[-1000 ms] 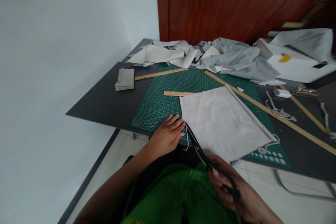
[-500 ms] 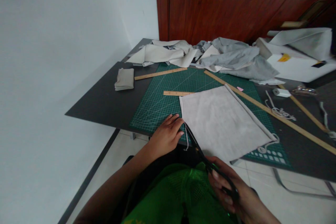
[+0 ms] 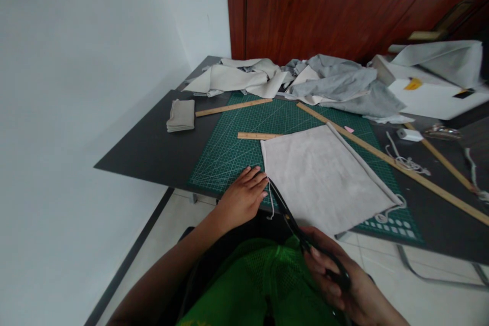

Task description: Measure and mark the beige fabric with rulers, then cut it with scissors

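Observation:
My right hand [image 3: 336, 270] grips a pair of black scissors [image 3: 293, 225] by the handles. Its blades, nearly together, point up and left along the near-left edge of a pale grey cloth panel [image 3: 321, 178]. A thin white cord [image 3: 271, 198] hangs from that edge, beside the blade tips. My left hand [image 3: 242, 196] lies palm down at the cloth's left edge, fingers stretched out and tips by the cord and scissor tips. Whether a finger pins the cord is hidden. A rolled or folded hem runs down the cloth's right side, with cord coming out at its lower end.
Under the cloth lies a green cutting mat [image 3: 225, 158] on a dark table [image 3: 141, 142]. Wooden rulers, a long one [image 3: 367, 148] among them, lie around it. Folded cloths [image 3: 181, 115] sit left; fabric scraps [image 3: 244, 77] and a white box [image 3: 428, 97] stand behind. Loose cord [image 3: 410, 164] lies right.
The scissor blades look slightly closer together, and the right hand has shifted a little on the handles. My left hand and the cloth stay almost in place.

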`<state>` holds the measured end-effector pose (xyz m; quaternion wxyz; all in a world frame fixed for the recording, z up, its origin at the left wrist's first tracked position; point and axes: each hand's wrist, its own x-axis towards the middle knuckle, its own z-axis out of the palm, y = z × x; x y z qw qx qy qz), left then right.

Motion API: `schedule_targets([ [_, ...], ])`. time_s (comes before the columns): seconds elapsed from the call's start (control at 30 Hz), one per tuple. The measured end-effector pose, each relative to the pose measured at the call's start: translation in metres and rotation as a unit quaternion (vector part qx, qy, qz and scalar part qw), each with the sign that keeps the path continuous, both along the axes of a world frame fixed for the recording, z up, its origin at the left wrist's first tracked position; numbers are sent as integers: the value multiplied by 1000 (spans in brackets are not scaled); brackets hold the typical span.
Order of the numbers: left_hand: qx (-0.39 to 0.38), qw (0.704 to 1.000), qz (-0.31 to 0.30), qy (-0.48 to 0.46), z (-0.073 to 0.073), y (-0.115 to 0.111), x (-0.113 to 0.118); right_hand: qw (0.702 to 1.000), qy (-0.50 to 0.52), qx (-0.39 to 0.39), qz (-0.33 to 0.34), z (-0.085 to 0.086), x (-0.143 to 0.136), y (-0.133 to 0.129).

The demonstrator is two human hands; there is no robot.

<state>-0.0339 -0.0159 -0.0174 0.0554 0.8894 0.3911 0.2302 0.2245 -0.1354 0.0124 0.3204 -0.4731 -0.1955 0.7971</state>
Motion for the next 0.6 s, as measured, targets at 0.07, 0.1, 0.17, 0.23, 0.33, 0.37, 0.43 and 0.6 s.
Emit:
schedule_targets([
  [0.07, -10, 1000, 1, -3, 1, 0, 0, 1000, 9, -8, 6, 2, 2, 2],
  [0.1, -15, 1000, 3, -7, 2, 0, 0, 1000, 14, -11, 7, 2, 2, 3],
  [0.17, -22, 1000, 5, -13, 3, 0, 0, 1000, 25, -16, 3, 2, 4, 5],
  [0.23, -25, 1000, 6, -15, 3, 0, 1, 999, 37, -21, -5, 1, 4, 6],
  [0.33, -26, 1000, 6, -15, 2, 0, 1, 998, 57, -26, -20, -1, 2, 8],
  [0.37, -26, 1000, 6, -17, 2, 0, 1, 997, 61, -26, -24, -1, 1, 8],
  [0.43, -27, 999, 7, -18, 2, 0, 1, 997, 66, -28, -26, -2, 0, 9],
  [0.6, -42, 999, 14, -23, 2, 0, 2, 997, 68, -29, -16, -6, 0, 12],
])
